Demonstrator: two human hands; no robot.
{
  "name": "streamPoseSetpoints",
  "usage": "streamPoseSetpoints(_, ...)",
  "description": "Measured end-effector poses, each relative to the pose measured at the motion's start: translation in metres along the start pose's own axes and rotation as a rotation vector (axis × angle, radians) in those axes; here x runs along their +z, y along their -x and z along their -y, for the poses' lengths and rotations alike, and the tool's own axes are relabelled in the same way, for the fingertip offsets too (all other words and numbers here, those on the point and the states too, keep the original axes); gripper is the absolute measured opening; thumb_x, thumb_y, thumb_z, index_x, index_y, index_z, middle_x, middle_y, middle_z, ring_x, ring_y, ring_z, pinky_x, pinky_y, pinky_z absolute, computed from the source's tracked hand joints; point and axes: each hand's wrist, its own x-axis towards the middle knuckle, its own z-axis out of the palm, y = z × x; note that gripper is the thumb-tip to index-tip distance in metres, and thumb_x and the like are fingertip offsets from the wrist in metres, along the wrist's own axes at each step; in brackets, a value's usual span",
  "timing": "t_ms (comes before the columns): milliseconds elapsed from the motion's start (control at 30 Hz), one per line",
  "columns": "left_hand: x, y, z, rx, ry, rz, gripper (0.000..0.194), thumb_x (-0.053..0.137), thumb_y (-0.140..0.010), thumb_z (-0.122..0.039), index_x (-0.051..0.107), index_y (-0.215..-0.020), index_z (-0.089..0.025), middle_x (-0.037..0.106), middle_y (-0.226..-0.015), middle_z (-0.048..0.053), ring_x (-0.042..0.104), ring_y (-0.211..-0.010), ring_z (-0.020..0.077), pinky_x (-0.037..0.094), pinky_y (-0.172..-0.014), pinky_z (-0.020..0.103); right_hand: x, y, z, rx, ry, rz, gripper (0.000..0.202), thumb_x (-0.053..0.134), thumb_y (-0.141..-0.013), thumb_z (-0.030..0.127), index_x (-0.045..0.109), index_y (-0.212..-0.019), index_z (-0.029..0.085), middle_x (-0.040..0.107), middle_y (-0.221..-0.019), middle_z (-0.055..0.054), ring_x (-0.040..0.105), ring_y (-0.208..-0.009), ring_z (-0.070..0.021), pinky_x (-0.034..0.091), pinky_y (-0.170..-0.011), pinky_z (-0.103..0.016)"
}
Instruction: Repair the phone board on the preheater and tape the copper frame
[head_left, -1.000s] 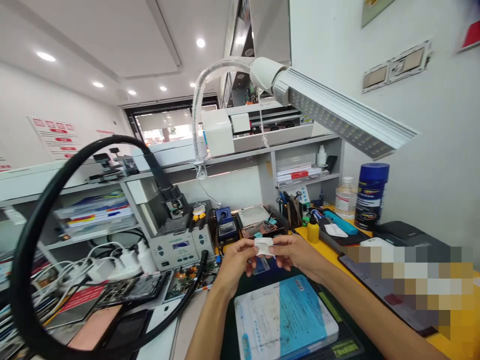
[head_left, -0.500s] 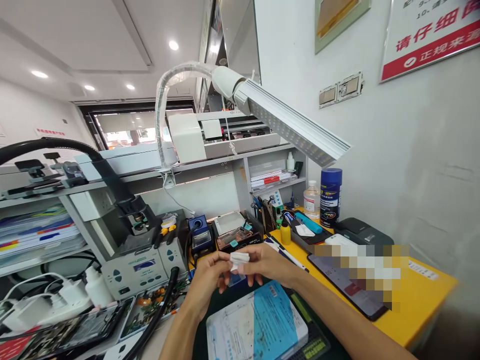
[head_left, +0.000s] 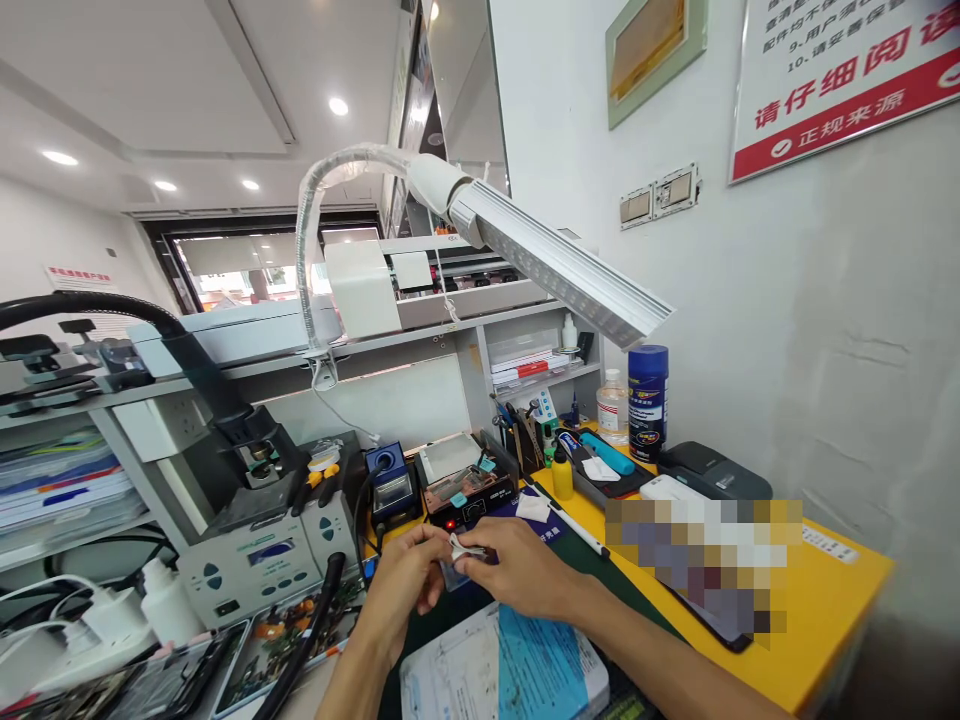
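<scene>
A small folded white wipe (head_left: 456, 549) is pinched between the fingertips of both hands, above the dark green mat. My left hand (head_left: 409, 580) grips its left edge with thumb and forefinger. From the other side my right hand (head_left: 517, 570) closes on it, the fingers curled. Something dark shows between the right fingers, too small to make out. Just below the hands lies a white and blue box (head_left: 495, 665), scuffed and flat. A second white piece (head_left: 533, 508), like a wipe, rests on a purple card beyond my right hand.
A white pen-like stick (head_left: 577, 530) lies right of the hands, near a yellow bottle (head_left: 562, 475). A phone, partly blurred out, is on the yellow desktop (head_left: 817, 600). Left stands a grey soldering station (head_left: 262, 570) with a black hose. A lamp (head_left: 562, 265) hangs above.
The wipe is bunched smaller between my fingers, and the right hand has turned over it. The view has shifted slightly, and the white piece on the purple card now shows.
</scene>
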Motion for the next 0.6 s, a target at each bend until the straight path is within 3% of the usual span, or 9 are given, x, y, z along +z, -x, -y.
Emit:
streamPoseSetpoints(133, -0.002, 0.001, -0.001, 0.081, -0.152, -0.046, 0.028, 0.054, -0.074, -0.044, 0.058, -0.083, -0.019, 0.064, -0.062, 0.0, 0.041, -0.036, 0.0084, 0.025, -0.035, 0.021, -0.004, -0.004, -0.009, 0.092, -0.108, -0.035, 0.024, 0.052, -0.09, 0.025, 0.068, -0.074, 0.017, 0.061, -0.067, 0.001, 0.053, -0.062, -0.0116, 0.032, -0.058, -0.022)
streamPoseSetpoints(200, -0.004, -0.002, -0.003, 0.153, -0.306, -0.096, 0.03, 0.052, -0.077, -0.047, 0.061, -0.083, -0.019, 0.068, -0.075, 0.003, 0.05, -0.045, 0.011, 0.032, -0.041, 0.024, -0.008, -0.008, -0.017, 0.195, -0.201, -0.095, 0.03, 0.048, -0.093, 0.03, 0.068, -0.075, 0.017, 0.06, -0.061, 0.001, 0.056, -0.056, -0.012, 0.035, -0.055, -0.022)
streamPoseSetpoints(267, -0.003, -0.007, -0.005, 0.245, -0.507, -0.165, 0.025, 0.053, -0.079, -0.042, 0.063, -0.079, -0.019, 0.067, -0.077, 0.004, 0.058, -0.06, 0.0152, 0.041, -0.055, 0.027, -0.013, -0.011, -0.028, 0.301, -0.257, -0.191, 0.032, 0.049, -0.092, 0.035, 0.067, -0.074, 0.016, 0.06, -0.058, 0.001, 0.058, -0.053, -0.0128, 0.037, -0.052, -0.022)
streamPoseSetpoints(367, 0.003, -0.019, -0.01, 0.371, -0.822, -0.259, 0.018, 0.054, -0.081, -0.032, 0.065, -0.085, -0.019, 0.066, -0.09, 0.007, 0.062, -0.084, 0.0222, 0.043, -0.073, 0.033, -0.019, -0.015, -0.041, 0.412, -0.274, -0.301, 0.03, 0.052, -0.089, 0.038, 0.068, -0.077, 0.015, 0.061, -0.059, 0.0, 0.06, -0.052, -0.0138, 0.036, -0.048, -0.021)
streamPoseSetpoints(500, 0.014, -0.036, -0.016, 0.473, -1.143, -0.274, 0.024, 0.056, -0.084, -0.033, 0.065, -0.101, -0.018, 0.06, -0.108, 0.011, 0.061, -0.096, 0.0262, 0.043, -0.073, 0.033, -0.021, -0.015, -0.048, 0.419, -0.269, -0.329, 0.03, 0.052, -0.088, 0.036, 0.067, -0.073, 0.015, 0.058, -0.054, 0.001, 0.057, -0.05, -0.013, 0.034, -0.046, -0.021)
streamPoseSetpoints(600, 0.017, -0.045, -0.018, 0.53, -1.288, -0.227, 0.023, 0.054, -0.086, -0.031, 0.065, -0.102, -0.018, 0.059, -0.11, 0.011, 0.059, -0.105, 0.0265, 0.044, -0.072, 0.031, -0.021, -0.015, -0.047, 0.414, -0.252, -0.337, 0.03, 0.052, -0.088, 0.036, 0.067, -0.072, 0.015, 0.056, -0.051, 0.001, 0.053, -0.047, -0.0117, 0.033, -0.046, -0.021)
